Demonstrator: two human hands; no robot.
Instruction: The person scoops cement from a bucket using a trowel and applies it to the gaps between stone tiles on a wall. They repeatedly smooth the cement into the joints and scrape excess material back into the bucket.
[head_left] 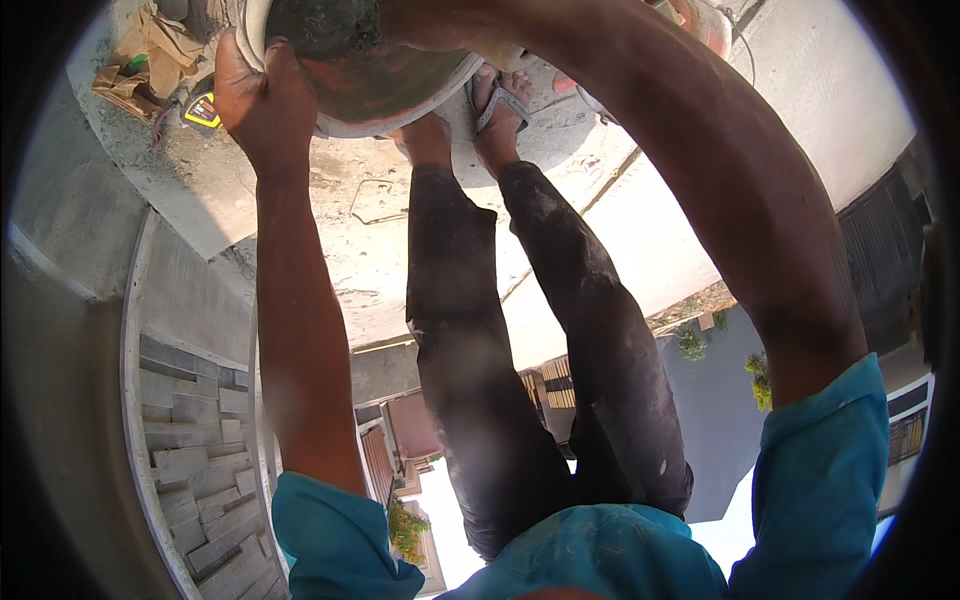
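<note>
At the top of the head view sits a wide round basin, its inner wall grey with reddish streaks and a dark wet-looking mix inside. My left hand is closed around its pale rim on the left side, thumb over the edge. Across the basin's right side reaches my right arm, bare below a rolled blue sleeve. Only the back part of my right hand shows over the basin; the upper picture edge cuts off its fingers, so what they hold is hidden.
Crumpled brown paper and a yellow-and-black tape measure lie left of the basin. A bent wire lies on the dusty floor. My sandalled feet stand close to the basin. Another reddish container is at the upper right.
</note>
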